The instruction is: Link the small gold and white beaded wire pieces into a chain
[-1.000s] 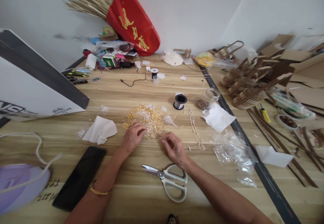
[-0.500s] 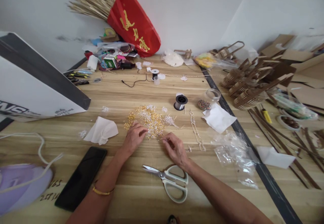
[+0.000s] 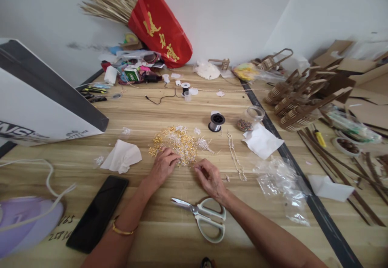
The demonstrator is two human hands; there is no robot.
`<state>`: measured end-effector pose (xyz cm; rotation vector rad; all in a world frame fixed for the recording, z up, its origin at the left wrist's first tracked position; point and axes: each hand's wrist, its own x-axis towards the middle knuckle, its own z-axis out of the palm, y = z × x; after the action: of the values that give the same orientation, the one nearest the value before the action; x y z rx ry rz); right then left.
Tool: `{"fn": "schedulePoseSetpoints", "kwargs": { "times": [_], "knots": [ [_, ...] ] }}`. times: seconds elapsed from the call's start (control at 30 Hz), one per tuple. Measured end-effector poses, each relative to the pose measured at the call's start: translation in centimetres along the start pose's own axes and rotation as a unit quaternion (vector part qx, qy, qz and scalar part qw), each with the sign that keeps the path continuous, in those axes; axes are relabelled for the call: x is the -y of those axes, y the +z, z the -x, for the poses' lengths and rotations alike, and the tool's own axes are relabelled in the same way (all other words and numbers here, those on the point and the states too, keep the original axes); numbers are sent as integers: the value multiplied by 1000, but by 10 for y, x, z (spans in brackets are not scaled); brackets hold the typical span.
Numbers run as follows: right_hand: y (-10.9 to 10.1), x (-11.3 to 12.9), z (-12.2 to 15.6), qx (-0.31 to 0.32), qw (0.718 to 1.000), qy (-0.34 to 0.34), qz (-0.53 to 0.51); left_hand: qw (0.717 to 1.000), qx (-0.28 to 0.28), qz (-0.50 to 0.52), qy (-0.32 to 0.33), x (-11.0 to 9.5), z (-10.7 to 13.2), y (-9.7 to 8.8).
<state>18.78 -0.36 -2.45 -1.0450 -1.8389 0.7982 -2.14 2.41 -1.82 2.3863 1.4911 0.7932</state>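
A loose pile of small gold and silver beads [image 3: 184,142] lies in the middle of the wooden table. At its near left edge is my left hand [image 3: 163,163], fingers bent and the tips drawn together; whatever is in them is too small to make out. My right hand [image 3: 209,175] rests by the pile's near right edge, thumb and forefinger pinched on something I cannot make out. White-handled scissors [image 3: 194,209] lie partly spread just below my right wrist. To the right of that hand a beaded chain [image 3: 233,155] is stretched out on the wood.
A wire spool [image 3: 216,122] stands behind the beads. White paper [image 3: 121,157] and a black phone [image 3: 97,213] lie at left. Clear plastic bags [image 3: 281,187] and small woven baskets [image 3: 300,106] are at right. A tall box [image 3: 45,102] stands far left.
My left hand has shifted slightly to the right along the pile's near edge. My right hand stays nearly where it was.
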Motion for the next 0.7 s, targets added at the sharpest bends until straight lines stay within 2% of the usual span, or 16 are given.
{"fn": "schedulePoseSetpoints", "kwargs": {
  "times": [0.17,0.47,0.7],
  "knots": [
    [0,0,0,2,1000,-2,-5,1000,-13,15,-10,2,0,-1],
    [-1,0,0,3,1000,-11,-3,999,15,36,16,3,0,2],
    [0,-1,0,2,1000,-11,-1,997,-13,57,-44,6,0,-5]
  ]
}}
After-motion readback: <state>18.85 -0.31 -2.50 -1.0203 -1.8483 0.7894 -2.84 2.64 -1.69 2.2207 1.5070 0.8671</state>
